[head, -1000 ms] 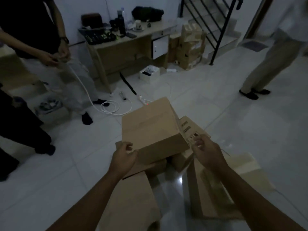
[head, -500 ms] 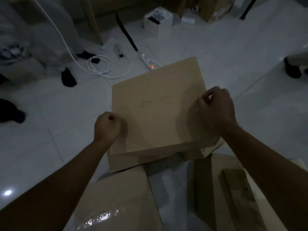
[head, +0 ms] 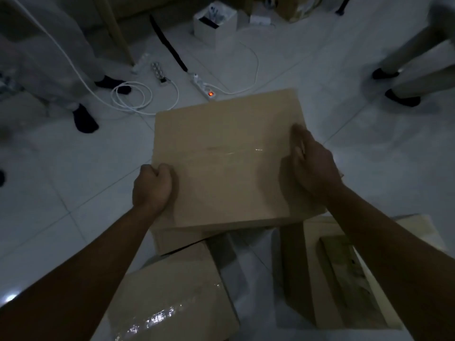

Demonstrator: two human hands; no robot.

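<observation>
The cardboard box [head: 226,156] lies taped face up, just on the wearer's side of the lit power strip [head: 205,88]. The left hand [head: 151,187] grips the box's left edge with its fingers curled tight. The right hand [head: 312,166] clasps the right edge, fingers wrapped over it.
</observation>
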